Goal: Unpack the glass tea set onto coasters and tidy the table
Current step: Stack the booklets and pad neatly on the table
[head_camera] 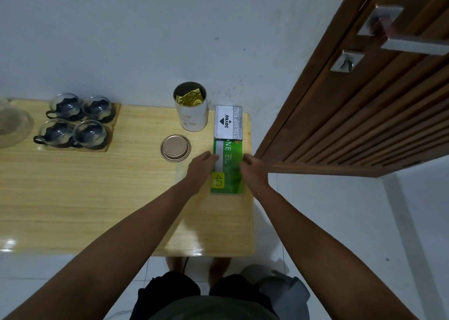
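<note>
Several glass cups with dark handles point(73, 122) stand on wooden coasters point(114, 125) at the table's far left. A glass teapot point(12, 125) sits at the left edge, partly cut off. A green box point(228, 173) lies near the table's right edge. My left hand point(202, 164) presses its left side and my right hand point(252, 167) its right side. A white stamp pad box point(228, 122) lies just beyond it, touching its far end.
An open white tin point(192, 110) with a gold foil bag inside stands at the back, its round metal lid point(175, 147) lying in front of it. The wooden table point(97, 198) meets a white wall. An open wooden door point(352, 100) stands right.
</note>
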